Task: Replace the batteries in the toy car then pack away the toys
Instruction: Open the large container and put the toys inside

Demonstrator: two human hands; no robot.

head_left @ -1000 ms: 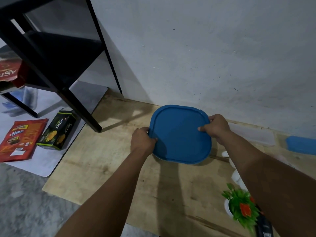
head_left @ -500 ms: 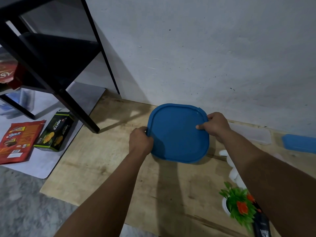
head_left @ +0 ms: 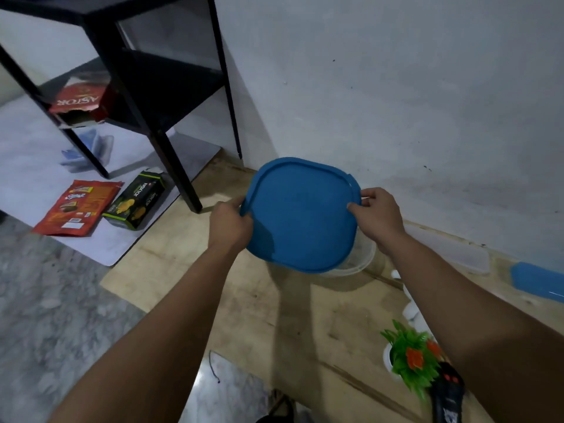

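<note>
Left hand [head_left: 230, 222] and right hand [head_left: 378, 215] curled round opposite edges of the blue lid [head_left: 300, 215], held tilted just above the clear tub [head_left: 361, 257] on the floor board [head_left: 274, 309], probably for alignment. No toy car clearly identifiable.

Matt blue plastic lid [head_left: 300, 215], translucent, seemingly plastic container [head_left: 363, 257], rough plywood board [head_left: 244, 300], glossy foil packet [head_left: 76, 207]

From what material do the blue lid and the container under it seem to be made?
The blue lid looks like matte moulded plastic: even colour, raised rim, rounded corners. The container beneath seems clear or translucent plastic, since the floor shows faintly through its wall; only a small part is visible.
</note>
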